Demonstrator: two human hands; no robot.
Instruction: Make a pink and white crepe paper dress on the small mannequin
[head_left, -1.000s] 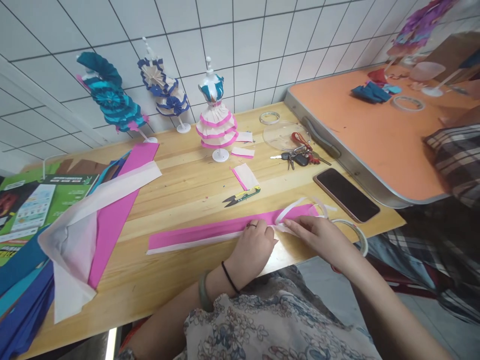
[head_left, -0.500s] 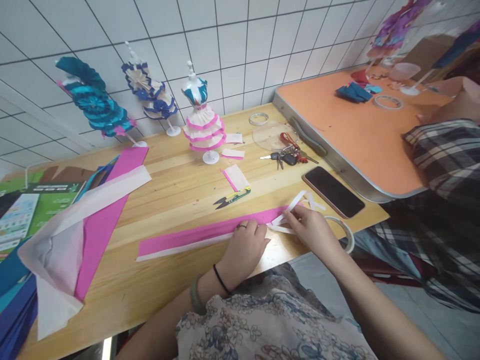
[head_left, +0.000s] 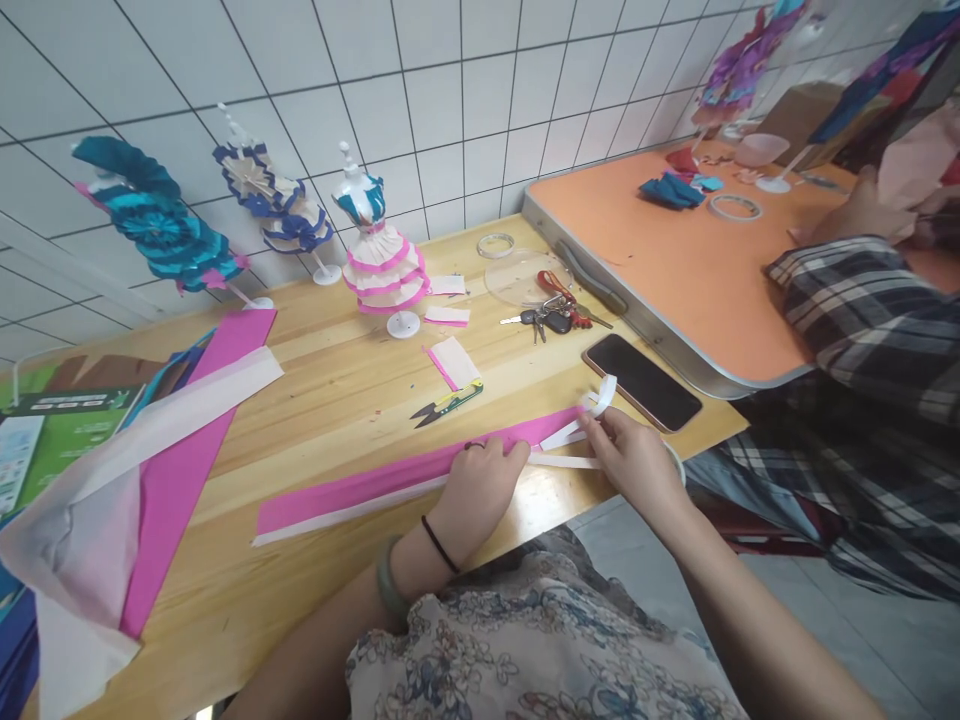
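A long pink crepe paper strip (head_left: 360, 490) with a white border along its near edge lies across the table. My left hand (head_left: 484, 485) is closed over its right part, fingers curled and pressing it down. Beyond it, my right hand (head_left: 630, 452) pinches a narrow white tape strip (head_left: 604, 393) that curls into a loop above the fingers. Another length of white tape (head_left: 562, 461) runs from the left fingers toward the right hand. Mostly hidden behind my right wrist is a tape roll (head_left: 681, 465). Thread snips (head_left: 448, 404) rest beyond the pink strip.
A phone (head_left: 642, 381), keys (head_left: 555, 318) and small paper pieces (head_left: 453, 362) lie farther back. Dress forms in paper dresses (head_left: 384, 265) stand by the tiled wall. Pink and white paper sheets (head_left: 176, 480) cover the left side. A co-worker's plaid sleeve (head_left: 862, 310) is at the orange table (head_left: 637, 240).
The view has turned slightly right. The tape end by my right fingers, straighter before, now curls into a loop. My left hand stays pressed on the pink strip.
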